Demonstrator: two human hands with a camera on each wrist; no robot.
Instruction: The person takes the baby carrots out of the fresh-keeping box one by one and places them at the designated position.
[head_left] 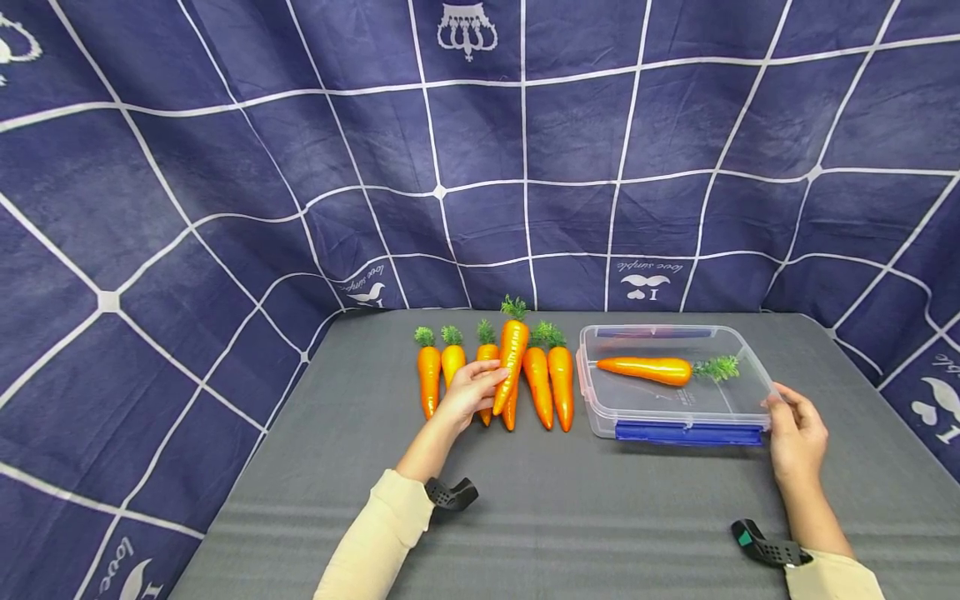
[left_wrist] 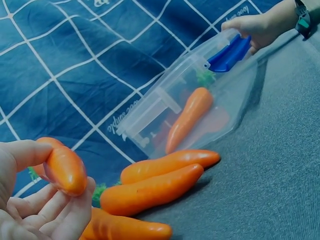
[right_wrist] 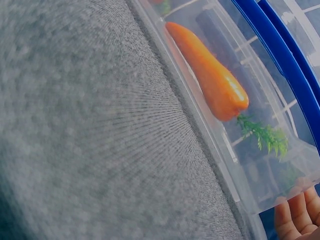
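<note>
My left hand [head_left: 468, 392] pinches an orange toy carrot [head_left: 512, 358] with a green leafy top, thumb on one side and fingers on the other. It is held upright, slightly tilted, over the row of carrots, overlapping one behind it in the head view. At the right, my right hand [head_left: 801, 429] grips the right end of a clear plastic box [head_left: 600, 421] with blue clips. In the right wrist view its fingers [right_wrist: 297, 212] curl at the box's corner. Inside the box one carrot [head_left: 645, 370] lies sideways, its leaves pointing right.
Several more carrots, among them a yellower carrot [head_left: 453, 360] and an orange carrot [head_left: 561, 387], lie side by side left of the box, leaves away from me. They rest on a grey cloth-covered table [head_left: 562, 517]. A blue checked curtain [head_left: 480, 142] hangs behind and at the sides.
</note>
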